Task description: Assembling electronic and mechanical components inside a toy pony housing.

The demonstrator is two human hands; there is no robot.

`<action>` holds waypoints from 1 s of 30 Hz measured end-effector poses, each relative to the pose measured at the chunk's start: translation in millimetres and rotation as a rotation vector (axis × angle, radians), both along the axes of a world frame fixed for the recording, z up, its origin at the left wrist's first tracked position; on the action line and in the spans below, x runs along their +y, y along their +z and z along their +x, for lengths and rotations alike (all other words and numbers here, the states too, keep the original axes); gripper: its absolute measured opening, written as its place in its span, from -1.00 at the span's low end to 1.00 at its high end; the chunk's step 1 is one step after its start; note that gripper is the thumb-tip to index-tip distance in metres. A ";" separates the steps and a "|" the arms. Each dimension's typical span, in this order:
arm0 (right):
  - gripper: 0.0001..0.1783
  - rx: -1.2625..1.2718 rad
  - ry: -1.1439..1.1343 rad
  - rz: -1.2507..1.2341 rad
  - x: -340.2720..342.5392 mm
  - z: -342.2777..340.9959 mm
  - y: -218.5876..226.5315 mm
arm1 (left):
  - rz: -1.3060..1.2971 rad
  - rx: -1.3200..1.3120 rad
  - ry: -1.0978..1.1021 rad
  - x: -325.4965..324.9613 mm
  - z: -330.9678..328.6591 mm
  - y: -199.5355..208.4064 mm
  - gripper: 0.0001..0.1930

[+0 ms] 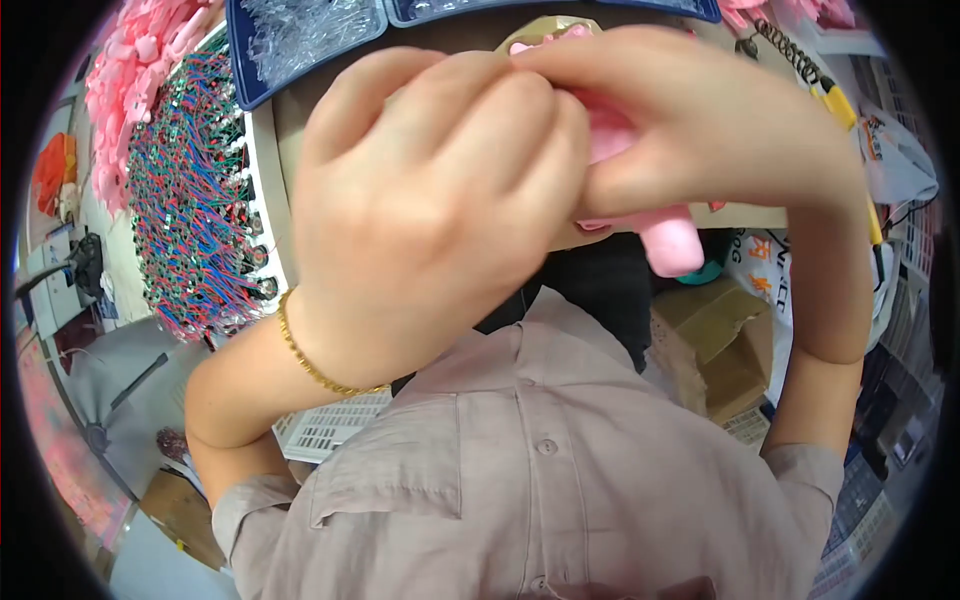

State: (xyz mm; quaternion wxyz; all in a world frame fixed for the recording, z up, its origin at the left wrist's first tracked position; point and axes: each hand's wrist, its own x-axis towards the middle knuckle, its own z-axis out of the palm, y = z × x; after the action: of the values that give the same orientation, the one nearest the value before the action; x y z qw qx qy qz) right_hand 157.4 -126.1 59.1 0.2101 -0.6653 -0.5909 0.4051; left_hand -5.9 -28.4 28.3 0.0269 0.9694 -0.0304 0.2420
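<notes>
Close in front of my chest, my right hand [720, 125] grips a glossy pink plastic part [672, 243], with the thumb and fingers on either side of it. A rounded stub of the part sticks out below the thumb. My left hand [440, 190], with a gold bracelet [310, 368] on the wrist, is curled closed against the right fingers. Its back is toward me, so its fingertips and whatever they hold are hidden. Both hands cover most of the part, and they are slightly smeared by motion.
Blue trays [310, 45] of small clear pieces stand at the far side. Left of them lie a heap of coloured wires with small boards [195, 200] and a pile of pink parts [150, 60]. An open cardboard box [715, 345] sits lower right; a yellow-handled tool with coiled cord [838, 100] hangs at right.
</notes>
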 end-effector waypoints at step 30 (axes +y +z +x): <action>-0.49 0.103 -0.222 -0.100 5.3 -5.1 -22.1 | -0.156 0.066 0.223 -33.0 -40.4 -78.0 -0.68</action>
State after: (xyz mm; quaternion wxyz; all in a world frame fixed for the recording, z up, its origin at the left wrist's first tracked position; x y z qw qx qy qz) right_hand 152.3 -120.8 37.0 0.2500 -0.7144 -0.4813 0.4421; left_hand -46.3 -61.4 -49.6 0.0763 0.9691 0.0973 0.2133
